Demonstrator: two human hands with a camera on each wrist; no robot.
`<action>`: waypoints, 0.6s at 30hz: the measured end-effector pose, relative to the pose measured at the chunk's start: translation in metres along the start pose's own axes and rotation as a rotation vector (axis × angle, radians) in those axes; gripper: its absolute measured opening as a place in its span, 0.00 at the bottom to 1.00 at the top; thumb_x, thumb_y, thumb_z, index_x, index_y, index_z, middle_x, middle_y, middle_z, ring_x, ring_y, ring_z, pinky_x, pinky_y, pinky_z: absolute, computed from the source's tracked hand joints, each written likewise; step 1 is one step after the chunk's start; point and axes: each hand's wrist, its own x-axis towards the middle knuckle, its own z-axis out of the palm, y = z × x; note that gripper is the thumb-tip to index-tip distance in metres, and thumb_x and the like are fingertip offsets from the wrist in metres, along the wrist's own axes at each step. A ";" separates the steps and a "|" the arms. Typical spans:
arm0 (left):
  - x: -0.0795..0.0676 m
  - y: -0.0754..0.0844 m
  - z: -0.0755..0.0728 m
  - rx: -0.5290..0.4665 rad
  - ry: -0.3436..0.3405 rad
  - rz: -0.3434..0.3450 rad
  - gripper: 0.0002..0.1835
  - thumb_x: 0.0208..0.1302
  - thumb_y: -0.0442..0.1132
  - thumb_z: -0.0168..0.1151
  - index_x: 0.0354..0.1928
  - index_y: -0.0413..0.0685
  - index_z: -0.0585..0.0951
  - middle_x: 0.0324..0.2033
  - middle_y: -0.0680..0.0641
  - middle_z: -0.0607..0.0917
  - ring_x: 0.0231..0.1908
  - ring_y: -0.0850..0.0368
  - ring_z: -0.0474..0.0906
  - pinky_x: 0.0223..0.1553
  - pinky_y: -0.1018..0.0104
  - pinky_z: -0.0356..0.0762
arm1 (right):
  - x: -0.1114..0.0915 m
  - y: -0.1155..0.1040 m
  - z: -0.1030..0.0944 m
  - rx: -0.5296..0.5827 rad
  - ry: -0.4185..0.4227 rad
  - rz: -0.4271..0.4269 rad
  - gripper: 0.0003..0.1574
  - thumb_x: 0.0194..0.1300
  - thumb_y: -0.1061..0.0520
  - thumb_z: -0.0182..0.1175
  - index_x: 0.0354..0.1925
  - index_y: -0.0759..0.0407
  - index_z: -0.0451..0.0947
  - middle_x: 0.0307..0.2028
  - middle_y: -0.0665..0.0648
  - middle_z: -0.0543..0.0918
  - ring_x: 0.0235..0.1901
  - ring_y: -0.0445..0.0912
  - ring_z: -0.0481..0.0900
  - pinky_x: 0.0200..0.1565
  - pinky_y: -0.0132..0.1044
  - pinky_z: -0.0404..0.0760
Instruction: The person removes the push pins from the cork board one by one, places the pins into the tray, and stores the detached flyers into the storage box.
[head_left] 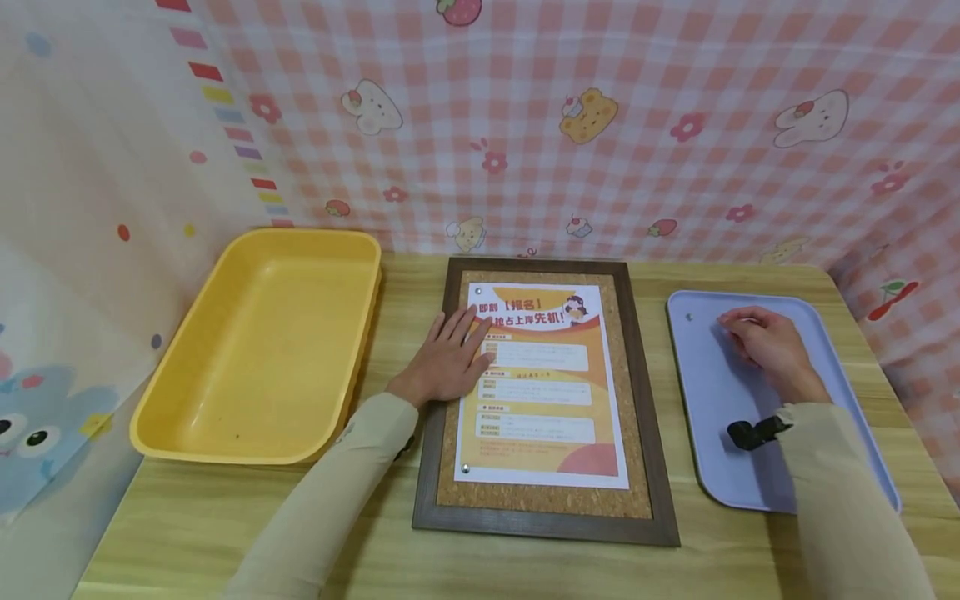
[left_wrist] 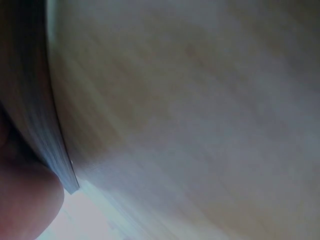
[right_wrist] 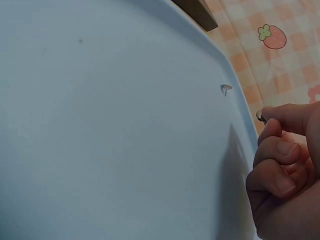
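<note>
head view: left hand [head_left: 450, 358] lay with fingers spread over paper [head_left: 536, 417] and framed corkboard [head_left: 636, 392]; right hand [head_left: 768, 346] hung bent above lilac tray [head_left: 701, 392]. wooden table [head_left: 165, 525] lay beneath; checked curtain [head_left: 510, 100] hung beyond the fingertips.

left wrist view: finger state could not be told.

right wrist view: fingertips pinched thumbtack [right_wrist: 259, 116]; second tack [right_wrist: 226, 88] rested left of them.

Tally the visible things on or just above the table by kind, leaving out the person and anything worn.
Yellow bin: 1
Flat tray: 1
Framed corkboard: 1
Poster: 1
Thumbtacks: 4 (2 in the poster, 1 on the tray, 1 pinched in the right hand)
Total: 8
</note>
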 end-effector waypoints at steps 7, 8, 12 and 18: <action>0.000 0.000 -0.001 0.002 -0.009 0.002 0.32 0.73 0.57 0.28 0.74 0.54 0.44 0.73 0.44 0.40 0.72 0.48 0.34 0.69 0.49 0.31 | 0.003 0.003 0.004 -0.015 -0.023 0.039 0.17 0.68 0.49 0.52 0.46 0.62 0.72 0.19 0.40 0.74 0.16 0.37 0.66 0.18 0.32 0.67; 0.000 0.000 -0.001 0.003 -0.010 0.002 0.32 0.73 0.57 0.28 0.74 0.54 0.44 0.73 0.44 0.40 0.72 0.48 0.34 0.69 0.49 0.31 | 0.003 0.003 0.004 -0.017 -0.021 0.042 0.17 0.67 0.49 0.53 0.45 0.61 0.72 0.19 0.40 0.75 0.16 0.37 0.67 0.18 0.32 0.67; 0.001 -0.001 0.001 -0.003 -0.009 -0.003 0.32 0.73 0.58 0.27 0.74 0.55 0.44 0.73 0.44 0.40 0.72 0.49 0.33 0.69 0.49 0.29 | 0.005 0.005 0.005 -0.047 -0.007 0.050 0.17 0.67 0.46 0.53 0.45 0.58 0.73 0.21 0.40 0.75 0.19 0.37 0.68 0.21 0.33 0.69; 0.001 -0.001 0.001 -0.006 0.000 -0.001 0.32 0.73 0.57 0.28 0.74 0.55 0.45 0.73 0.44 0.40 0.72 0.49 0.34 0.69 0.49 0.30 | 0.004 0.006 0.006 -0.084 0.000 0.060 0.18 0.66 0.45 0.53 0.44 0.56 0.74 0.23 0.39 0.76 0.21 0.36 0.70 0.22 0.32 0.71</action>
